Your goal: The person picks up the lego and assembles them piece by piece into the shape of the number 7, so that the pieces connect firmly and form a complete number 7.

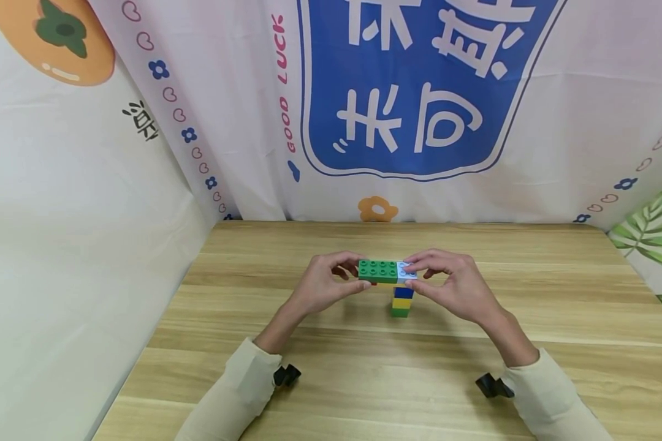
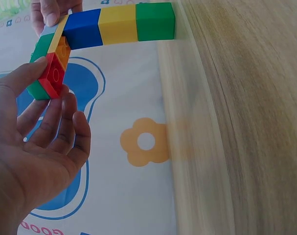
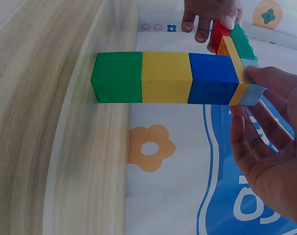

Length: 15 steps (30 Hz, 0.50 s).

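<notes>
A column of toy building bricks stands on the table, with a green block (image 1: 399,312) lowest, a yellow block (image 1: 401,303) above it and a blue block (image 1: 403,293) over that. Across its top lies a thin orange-yellow brick (image 3: 231,51) that juts out to the left, with a red brick (image 2: 54,76) beside it at the outer end. Over these sit a long green studded brick (image 1: 377,270) and a light blue brick (image 1: 407,274), end to end. My left hand (image 1: 322,282) pinches the green and red bricks at the left end. My right hand (image 1: 456,285) grips the light blue brick between thumb and fingers.
The wooden table (image 1: 320,380) reaches back to a printed cloth (image 1: 243,122) hanging behind it. Another pale cloth (image 1: 88,245) hangs along the left side. Black wrist mounts (image 1: 287,375) sit at both sleeve cuffs.
</notes>
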Available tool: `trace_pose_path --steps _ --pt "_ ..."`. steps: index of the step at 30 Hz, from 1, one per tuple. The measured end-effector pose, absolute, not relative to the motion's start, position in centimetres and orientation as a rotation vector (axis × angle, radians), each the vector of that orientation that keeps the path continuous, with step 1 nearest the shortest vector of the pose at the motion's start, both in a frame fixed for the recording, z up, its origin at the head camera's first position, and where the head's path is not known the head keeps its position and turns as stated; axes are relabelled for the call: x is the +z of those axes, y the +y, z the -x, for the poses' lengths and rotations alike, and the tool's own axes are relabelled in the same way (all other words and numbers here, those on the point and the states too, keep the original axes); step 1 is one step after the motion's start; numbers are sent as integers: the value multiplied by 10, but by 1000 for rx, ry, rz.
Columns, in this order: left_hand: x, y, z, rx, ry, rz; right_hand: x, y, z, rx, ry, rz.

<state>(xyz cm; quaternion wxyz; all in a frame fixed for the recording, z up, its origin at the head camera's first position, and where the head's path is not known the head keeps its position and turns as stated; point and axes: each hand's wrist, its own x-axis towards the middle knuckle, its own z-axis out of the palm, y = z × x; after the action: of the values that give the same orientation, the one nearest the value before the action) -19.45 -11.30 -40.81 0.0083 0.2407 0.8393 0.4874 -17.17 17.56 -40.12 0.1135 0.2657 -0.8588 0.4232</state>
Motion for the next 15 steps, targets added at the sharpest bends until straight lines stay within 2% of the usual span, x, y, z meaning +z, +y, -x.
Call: trace_pose_path --steps 15 --pt "-407 -113 193 1518 2626 -717 -402 175 172 1269 -2511 -779"
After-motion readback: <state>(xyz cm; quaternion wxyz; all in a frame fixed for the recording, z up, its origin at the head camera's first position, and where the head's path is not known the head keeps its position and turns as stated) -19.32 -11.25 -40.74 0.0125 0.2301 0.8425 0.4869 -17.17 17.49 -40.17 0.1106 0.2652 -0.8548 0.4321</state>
